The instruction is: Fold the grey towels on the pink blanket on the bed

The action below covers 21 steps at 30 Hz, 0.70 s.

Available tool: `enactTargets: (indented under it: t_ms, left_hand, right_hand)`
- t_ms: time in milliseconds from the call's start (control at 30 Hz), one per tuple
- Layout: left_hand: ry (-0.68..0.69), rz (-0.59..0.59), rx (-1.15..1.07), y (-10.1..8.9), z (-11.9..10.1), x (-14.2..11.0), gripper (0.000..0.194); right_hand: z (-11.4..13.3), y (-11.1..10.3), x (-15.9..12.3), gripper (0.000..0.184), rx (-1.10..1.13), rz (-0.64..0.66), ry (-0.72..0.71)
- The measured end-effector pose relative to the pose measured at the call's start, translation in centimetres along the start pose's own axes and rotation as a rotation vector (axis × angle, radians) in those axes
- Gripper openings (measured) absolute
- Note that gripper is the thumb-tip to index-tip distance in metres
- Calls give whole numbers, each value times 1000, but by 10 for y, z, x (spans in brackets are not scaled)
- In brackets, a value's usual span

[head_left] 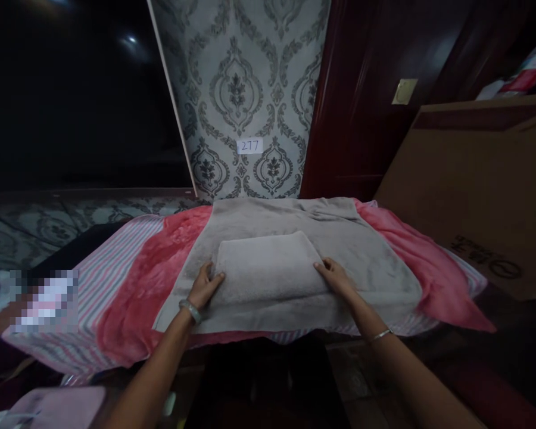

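The forearms reach forward, left fingers and right fingers lightly pinching the folded towel by opposite sides. Even tension helps keep its layers square.

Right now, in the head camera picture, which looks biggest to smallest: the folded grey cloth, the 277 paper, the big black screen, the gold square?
1. Big black screen
2. Folded grey cloth
3. 277 paper and gold square: too alike to rank
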State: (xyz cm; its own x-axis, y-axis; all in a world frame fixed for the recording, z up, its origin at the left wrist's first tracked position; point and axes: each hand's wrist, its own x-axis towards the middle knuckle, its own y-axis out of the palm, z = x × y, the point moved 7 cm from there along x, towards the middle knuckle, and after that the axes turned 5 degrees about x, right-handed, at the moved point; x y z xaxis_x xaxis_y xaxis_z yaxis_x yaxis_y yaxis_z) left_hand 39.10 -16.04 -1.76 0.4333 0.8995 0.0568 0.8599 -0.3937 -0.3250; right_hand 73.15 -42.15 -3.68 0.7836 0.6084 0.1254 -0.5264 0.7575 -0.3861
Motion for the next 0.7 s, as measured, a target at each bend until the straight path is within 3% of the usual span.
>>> enactTargets:
  t_ms: [100, 167, 300, 467, 700]
  left_hand:
    - [67, -30, 107, 1, -5, -14, 70]
    - [87, -60, 217, 1, -10, -21, 63]
    - [102, -90, 401, 0, -16, -33, 52]
    - [98, -97, 443, -4, -13, -41, 34]
    - [102, -23, 274, -3, -5, -43, 48]
  right_hand:
    - [-4, -9, -13, 39, -130, -174, -61]
    - [-5, -9, -21, 42, -156, -221, -73]
    - [-4, -7, -26, 46, -81, -155, -72]
    - [-1, -9, -21, 43, 33, -26, -54]
    - [-13, 0, -17, 35, 154, -37, -19]
